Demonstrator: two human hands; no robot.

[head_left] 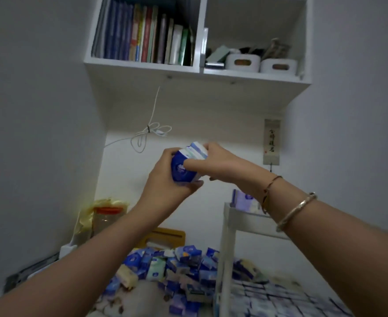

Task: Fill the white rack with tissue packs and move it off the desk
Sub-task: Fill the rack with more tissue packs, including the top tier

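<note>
White walls enclose a desk alcove; a wall shelf (197,72) hangs at 12 o'clock, books (147,35) in its left bay, two small white bins (260,62) in its right.

Item 1: held packs (188,162), a small stack of blue-and-white tissue packs, raised at frame centre, well above the desk. Left hand (165,179) cups the stack from below, fingers curled round it. Right hand (220,162) pinches the upper end, thumb on the near face. Both hands are clamped on the same stack (probably squaring it so it slides in as one block).

Item 2: rack (228,227), white, standing at 4 o'clock, its post and upper tier visible. A few packs (243,199) already stand on the top tier, partly hidden by the right wrist. Lower tier at 5 o'clock appears tightly tiled with packs (268,296), blurred.

Item 3: loose pile (172,268) of packs at 6 o'clock, just left of the rack, within easy reach for loading.

Item 4: jar (107,219) with an orange lid at 8 o'clock, yellow bag (85,216) around it.

Item 5: white cord (150,131), looped, on the back wall at 11 o'clock.

Item 6: scroll (271,141) at 2 o'clock.

Assessment: filling looks well along but unfinished, the top tier holding few; the rack is not yet moved.
</note>
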